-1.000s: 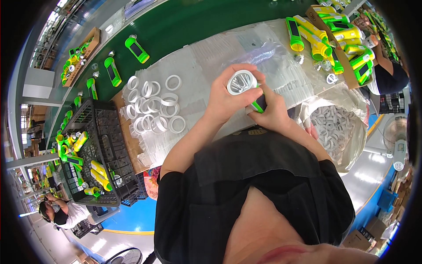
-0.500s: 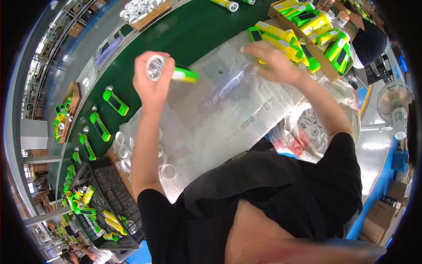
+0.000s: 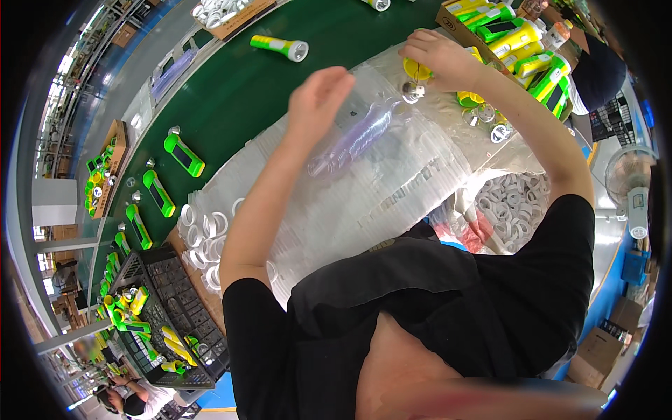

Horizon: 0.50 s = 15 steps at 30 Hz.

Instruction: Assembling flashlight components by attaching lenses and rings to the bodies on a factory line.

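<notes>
My left hand [image 3: 320, 101] is over the far edge of the plastic-covered work area, fingers stretched out and nothing in them. Beyond it a yellow-and-green flashlight [image 3: 274, 46], with a white ring round its silver head, lies on the green table. At the far right my right hand [image 3: 444, 61] is closed on a yellow flashlight body [image 3: 417, 68], mostly hidden behind the fingers. A silver reflector [image 3: 413, 92] hangs out of its open end. Between my hands a curved stack of clear plastic discs [image 3: 353, 143] lies on the plastic sheeting [image 3: 378, 199].
A carton [image 3: 455, 26] of green and yellow flashlights stands at the far right, loose reflectors [image 3: 499, 133] before it. A bag of white rings [image 3: 513, 206] sits at right; more rings [image 3: 208, 241] lie at left. Green flashlights [image 3: 184, 155] line the table's left, near a black crate [image 3: 175, 308].
My left hand has let go of the flashlight, now on the green table, and moved right. My right hand has moved away to the far right and taken hold of a yellow flashlight body.
</notes>
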Motion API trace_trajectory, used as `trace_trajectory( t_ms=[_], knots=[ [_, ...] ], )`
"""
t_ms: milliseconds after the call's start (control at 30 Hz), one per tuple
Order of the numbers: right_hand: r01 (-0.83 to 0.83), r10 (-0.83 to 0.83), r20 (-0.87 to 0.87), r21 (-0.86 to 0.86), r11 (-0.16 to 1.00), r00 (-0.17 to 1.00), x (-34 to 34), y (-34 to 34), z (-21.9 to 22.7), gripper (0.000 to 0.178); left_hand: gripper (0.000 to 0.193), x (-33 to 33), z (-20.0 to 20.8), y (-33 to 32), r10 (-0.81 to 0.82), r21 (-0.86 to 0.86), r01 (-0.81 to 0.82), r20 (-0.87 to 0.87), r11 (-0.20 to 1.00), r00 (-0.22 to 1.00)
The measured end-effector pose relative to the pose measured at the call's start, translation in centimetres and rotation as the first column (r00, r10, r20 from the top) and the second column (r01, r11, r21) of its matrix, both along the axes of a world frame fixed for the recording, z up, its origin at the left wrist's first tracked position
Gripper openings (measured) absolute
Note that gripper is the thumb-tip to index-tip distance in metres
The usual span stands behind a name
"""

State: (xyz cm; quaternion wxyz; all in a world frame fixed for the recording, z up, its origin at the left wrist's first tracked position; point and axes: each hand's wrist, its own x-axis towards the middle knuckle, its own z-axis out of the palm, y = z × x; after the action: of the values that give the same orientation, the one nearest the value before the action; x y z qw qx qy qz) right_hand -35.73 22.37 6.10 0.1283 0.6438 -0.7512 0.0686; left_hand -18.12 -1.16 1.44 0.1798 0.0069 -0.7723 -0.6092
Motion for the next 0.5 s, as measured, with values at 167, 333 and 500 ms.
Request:
trace_trajectory(
  t_ms=[167, 333, 500],
  knots=[
    [0.005, -0.005, 0.002, -0.256, 0.967, 1.0, 6.7, -2.0, 2.4, 0.071, 0.077, 3.0, 2.3, 5.3, -0.372, 0.78, 0.108, 0.167, 0.616, 0.913],
    [-0.019, 0.048, 0.141, -0.205, 0.979, 0.989, 12.1, -2.8, 2.7, 0.064, 0.058, 7.4, 2.1, 5.0, -0.379, 0.771, 0.107, 0.183, 0.628, 0.907],
    [-0.153, 0.35, 0.55, -0.371, 0.916, 0.758, 16.8, -3.8, 2.1, 0.064, 0.029, 12.8, 3.7, 4.0, 0.24, 0.274, -0.198, -0.132, 0.941, 0.962]
  ],
)
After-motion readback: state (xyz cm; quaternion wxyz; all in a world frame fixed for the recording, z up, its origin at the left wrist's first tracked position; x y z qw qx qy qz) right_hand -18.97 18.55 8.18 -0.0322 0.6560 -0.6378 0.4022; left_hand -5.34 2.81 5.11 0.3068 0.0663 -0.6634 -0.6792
